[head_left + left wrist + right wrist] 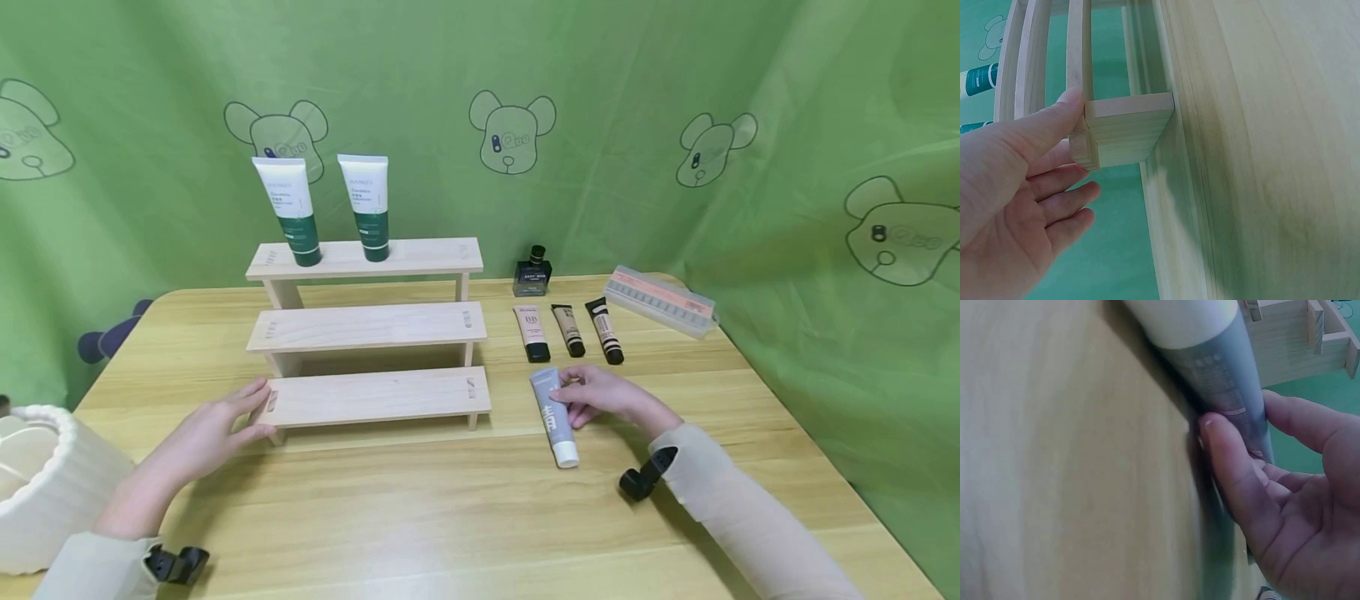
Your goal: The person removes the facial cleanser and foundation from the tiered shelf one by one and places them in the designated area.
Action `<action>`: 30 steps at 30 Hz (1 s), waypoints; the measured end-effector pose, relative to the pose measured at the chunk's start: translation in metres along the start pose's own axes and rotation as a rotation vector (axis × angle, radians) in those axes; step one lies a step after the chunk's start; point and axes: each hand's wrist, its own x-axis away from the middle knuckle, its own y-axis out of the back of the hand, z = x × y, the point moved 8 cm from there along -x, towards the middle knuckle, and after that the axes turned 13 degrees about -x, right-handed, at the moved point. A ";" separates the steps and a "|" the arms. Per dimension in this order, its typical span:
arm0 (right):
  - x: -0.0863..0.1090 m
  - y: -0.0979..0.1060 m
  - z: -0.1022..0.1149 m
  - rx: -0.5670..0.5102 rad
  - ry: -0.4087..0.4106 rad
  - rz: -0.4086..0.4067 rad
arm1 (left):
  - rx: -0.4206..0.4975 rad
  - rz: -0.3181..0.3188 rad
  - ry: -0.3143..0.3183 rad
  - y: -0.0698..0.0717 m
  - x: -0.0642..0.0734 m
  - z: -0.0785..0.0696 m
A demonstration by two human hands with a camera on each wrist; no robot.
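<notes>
My right hand [596, 392] pinches a grey squeeze tube [556, 417] with a white cap, thumb on one side and fingers on the other. In the right wrist view the tube [1225, 381] slants close over the table, cap end away from the palm. At the left, my left hand [213, 429] holds the end of the lowest step of a three-step wooden display rack [375, 396]. The left wrist view shows the thumb [1063, 115] against the board's edge, with the other fingers behind it. Two white-and-green tubes [288, 208] [366, 204] stand on their caps on the top step.
Right of the rack lie three small tubes: pink [532, 332], beige [567, 328] and black-striped [604, 330]. Behind them stands a dark perfume bottle [532, 273]. A clear plastic case [660, 300] lies at the back right. A white ribbed lampshade [63, 492] sits at the left edge.
</notes>
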 end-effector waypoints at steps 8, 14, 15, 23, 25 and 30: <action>0.002 0.002 0.000 0.057 -0.033 -0.009 | -0.005 0.001 0.000 0.000 0.000 0.000; 0.002 0.003 0.001 0.063 -0.052 -0.003 | -0.004 -0.005 0.000 0.000 0.000 0.001; 0.002 0.004 0.000 0.060 -0.060 -0.007 | -0.003 -0.006 -0.001 0.000 0.000 0.001; 0.003 0.005 0.001 0.056 -0.075 -0.005 | -0.005 -0.002 0.002 0.000 0.000 0.002; 0.003 0.005 0.000 0.058 -0.073 -0.002 | -0.004 0.000 0.002 0.000 0.000 0.001; 0.005 0.006 0.003 0.073 -0.059 0.009 | -0.001 -0.001 -0.001 -0.001 0.000 0.001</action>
